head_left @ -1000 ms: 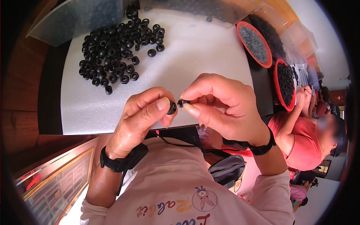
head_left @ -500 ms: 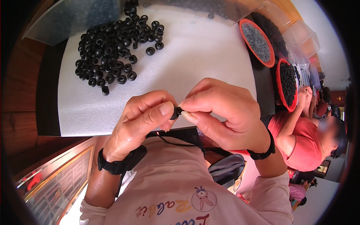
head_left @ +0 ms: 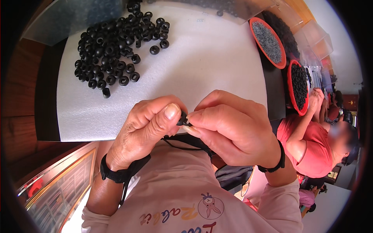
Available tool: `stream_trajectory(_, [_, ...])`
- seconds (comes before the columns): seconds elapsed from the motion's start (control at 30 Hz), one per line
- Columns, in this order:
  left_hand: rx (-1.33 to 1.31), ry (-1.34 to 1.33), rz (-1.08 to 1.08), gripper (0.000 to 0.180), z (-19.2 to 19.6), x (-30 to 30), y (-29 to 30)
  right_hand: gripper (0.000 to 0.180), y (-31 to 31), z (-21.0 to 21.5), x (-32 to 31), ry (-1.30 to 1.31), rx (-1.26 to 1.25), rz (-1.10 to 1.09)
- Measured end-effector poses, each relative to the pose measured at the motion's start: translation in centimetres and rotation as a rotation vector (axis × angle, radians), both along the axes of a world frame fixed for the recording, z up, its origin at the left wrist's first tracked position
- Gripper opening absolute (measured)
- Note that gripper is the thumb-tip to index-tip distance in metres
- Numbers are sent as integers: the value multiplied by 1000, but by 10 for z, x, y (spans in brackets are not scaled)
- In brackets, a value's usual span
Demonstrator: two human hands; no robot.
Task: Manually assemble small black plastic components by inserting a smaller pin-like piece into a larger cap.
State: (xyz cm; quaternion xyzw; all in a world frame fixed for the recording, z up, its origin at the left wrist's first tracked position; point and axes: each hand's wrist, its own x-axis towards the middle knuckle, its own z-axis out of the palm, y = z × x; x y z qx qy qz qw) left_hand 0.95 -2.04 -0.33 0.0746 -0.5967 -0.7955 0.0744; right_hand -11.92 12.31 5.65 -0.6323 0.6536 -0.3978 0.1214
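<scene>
Close to the table's near edge, my left hand (head_left: pixel 149 120) is closed, thumb and fingers pinching a small black round part (head_left: pixel 180 119) like those in the pile. My right hand (head_left: pixel 239 130) meets it from the other side. Its thumb and index finger are pinched at the part's right side, on a small black piece (head_left: pixel 187 123) mostly hidden by the fingertips. Whether the two black pieces are joined cannot be seen. Ahead and to the left lies a loose pile of black ring-like parts (head_left: pixel 110 48), each with a hole, on a white foam sheet (head_left: pixel 210 58).
Clear plastic bins (head_left: pixel 74 21) stand along the far edge. At the right are a red bowl of small grey parts (head_left: pixel 268 40) and a red bowl of black parts (head_left: pixel 299 87). A co-worker in a red shirt (head_left: pixel 311 147) sits beyond them.
My right fingertips have shifted slightly down and left against the black part, and the right hand has turned a little. My left hand keeps its pinch. The view has moved slightly.
</scene>
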Motion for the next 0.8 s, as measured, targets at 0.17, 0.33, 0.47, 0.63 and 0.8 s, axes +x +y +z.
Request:
stream_trajectory(0.17, [-3, 1, -26, 45, 2, 2, -1, 32, 1, 2, -4, -162, 97, 13])
stream_trajectory(0.33, [-161, 104, -173, 41, 3, 1, -9, 34, -3, 3, -15, -256, 253, 110])
stream_trajectory(0.47, [-177, 110, -189, 40, 4, 1, -9, 32, -5, -2, -17, -279, 284, 188])
stream_trajectory(0.63, [-129, 108, -196, 40, -4, 2, -8, 30, -8, -7, -16, -343, 296, 219])
stream_trajectory(0.8, [-99, 76, -132, 42, 4, 2, -5, 29, -9, -14, -12, -282, 209, 207])
